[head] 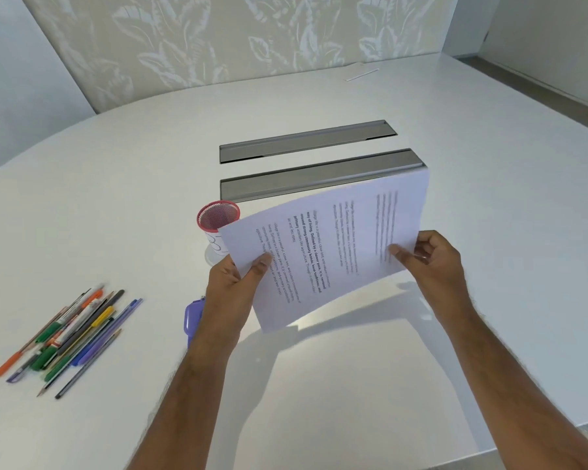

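Both hands pinch the printed sheets [326, 245], left hand [233, 283] and right hand [431, 259] at opposite edges, likely squaring them; next comes stapling with the purple stapler [192, 317]

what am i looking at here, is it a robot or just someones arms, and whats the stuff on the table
There is no machine here. One camera worn on a person's head looks forward and down, so the two arms are that person's own. The left hand and the right hand each pinch an edge of the printed paper, holding it tilted above the white table. On the table lie a loose pile of pens and pencils at the left, a pink mesh cup partly behind the paper, a purple object half hidden by the left arm, and two grey metal strips.
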The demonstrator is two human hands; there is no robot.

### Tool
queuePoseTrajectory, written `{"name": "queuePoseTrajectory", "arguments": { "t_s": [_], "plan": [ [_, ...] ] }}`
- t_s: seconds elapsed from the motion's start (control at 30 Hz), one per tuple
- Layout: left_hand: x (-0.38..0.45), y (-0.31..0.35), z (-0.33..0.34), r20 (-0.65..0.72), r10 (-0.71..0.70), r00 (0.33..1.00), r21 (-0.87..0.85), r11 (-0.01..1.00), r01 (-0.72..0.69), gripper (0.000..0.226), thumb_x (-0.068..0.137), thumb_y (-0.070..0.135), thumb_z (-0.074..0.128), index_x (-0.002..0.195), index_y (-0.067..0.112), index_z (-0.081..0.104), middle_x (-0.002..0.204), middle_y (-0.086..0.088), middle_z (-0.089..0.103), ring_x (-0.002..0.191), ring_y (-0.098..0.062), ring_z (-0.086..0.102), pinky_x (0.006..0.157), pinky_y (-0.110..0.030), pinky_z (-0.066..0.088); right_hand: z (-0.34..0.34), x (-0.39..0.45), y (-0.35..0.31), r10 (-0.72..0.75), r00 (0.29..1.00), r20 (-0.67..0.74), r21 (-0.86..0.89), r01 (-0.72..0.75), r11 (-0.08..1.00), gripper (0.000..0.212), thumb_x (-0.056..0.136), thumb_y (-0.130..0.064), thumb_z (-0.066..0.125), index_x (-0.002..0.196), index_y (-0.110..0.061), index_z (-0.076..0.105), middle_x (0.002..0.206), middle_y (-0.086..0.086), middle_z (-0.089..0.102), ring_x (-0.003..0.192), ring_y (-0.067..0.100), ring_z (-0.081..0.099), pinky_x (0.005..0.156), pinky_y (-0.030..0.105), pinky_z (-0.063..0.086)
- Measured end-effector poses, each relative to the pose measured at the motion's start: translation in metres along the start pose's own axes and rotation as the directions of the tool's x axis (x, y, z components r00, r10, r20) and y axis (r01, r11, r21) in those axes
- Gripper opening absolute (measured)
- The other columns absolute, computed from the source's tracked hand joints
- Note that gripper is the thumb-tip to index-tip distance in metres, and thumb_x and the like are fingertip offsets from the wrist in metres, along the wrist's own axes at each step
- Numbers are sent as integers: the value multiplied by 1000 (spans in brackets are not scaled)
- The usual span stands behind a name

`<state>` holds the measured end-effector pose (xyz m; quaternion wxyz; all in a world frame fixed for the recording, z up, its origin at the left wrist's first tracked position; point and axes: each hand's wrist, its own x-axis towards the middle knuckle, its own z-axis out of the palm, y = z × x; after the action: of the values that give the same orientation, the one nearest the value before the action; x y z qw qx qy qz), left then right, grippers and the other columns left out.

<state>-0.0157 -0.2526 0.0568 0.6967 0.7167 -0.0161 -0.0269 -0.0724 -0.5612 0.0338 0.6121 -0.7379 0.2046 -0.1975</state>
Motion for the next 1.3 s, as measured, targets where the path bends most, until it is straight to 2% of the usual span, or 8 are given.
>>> {"name": "queuePoseTrajectory", "arguments": {
  "t_s": [0.13,0.23,0.4,0.5,0.6,0.9,1.03,1.3],
  "plan": [
    [-1,3,-3,9,-4,1000,-160,987,6,25,101,15,67,125,11,70,122,-5,77,107,-22,72,94,-41,58,4,-4,1,157,988,14,220,-156,963,46,73,-40,92,102,-19,63,96,-5,71,86,11,66,71,36,56],
    [-3,2,-2,8,-7,1000,-254,967,8,29,101,13,66,130,11,67,129,-9,74,118,-31,69,104,-50,53,23,-9,4,221,965,144,516,-264,815,33,75,-24,86,88,-21,55,81,-4,67,76,12,66,76,31,58],
    [-14,0,6,16,-88,996,-455,886,86,26,102,8,60,125,16,70,126,-5,76,111,-17,72,94,-33,57,64,-32,3,236,900,366,579,-418,700,9,95,-12,69,93,-19,64,91,0,78,80,12,72,81,29,61],
    [-21,-10,10,12,-152,988,-523,841,136,32,102,5,58,133,11,64,128,-6,75,111,-16,73,88,-28,61,81,-38,0,222,913,341,609,-395,688,28,97,-11,69,125,-11,67,123,9,76,104,19,75,91,34,61],
    [-27,-22,9,-1,-218,976,-526,830,185,30,100,3,61,128,13,67,124,-4,77,108,-16,74,83,-27,61,89,-39,1,214,941,261,561,-328,760,30,99,-12,67,128,-13,67,125,9,75,109,21,75,84,34,62],
    [-46,-48,-29,14,-282,959,-389,882,265,34,97,3,66,130,10,66,123,-5,77,112,-23,74,87,-32,62,89,-49,11,45,989,138,376,-95,922,33,102,-10,64,134,-15,62,132,7,72,124,29,68,106,52,52],
    [-51,-51,-52,-7,-307,952,-284,913,292,27,98,7,67,124,13,68,115,-8,78,95,-22,74,78,-34,64,82,-51,20,71,992,104,354,-104,929,30,102,-11,64,131,-16,64,130,7,73,121,32,69,106,58,51],
    [-42,-45,-101,-195,17,981,252,967,33,13,99,14,68,108,22,73,100,-1,71,76,-14,66,57,-13,51,71,-59,26,122,982,142,233,-153,960,25,100,-16,68,125,-19,70,119,5,78,108,27,76,95,47,59]
  ]
}}
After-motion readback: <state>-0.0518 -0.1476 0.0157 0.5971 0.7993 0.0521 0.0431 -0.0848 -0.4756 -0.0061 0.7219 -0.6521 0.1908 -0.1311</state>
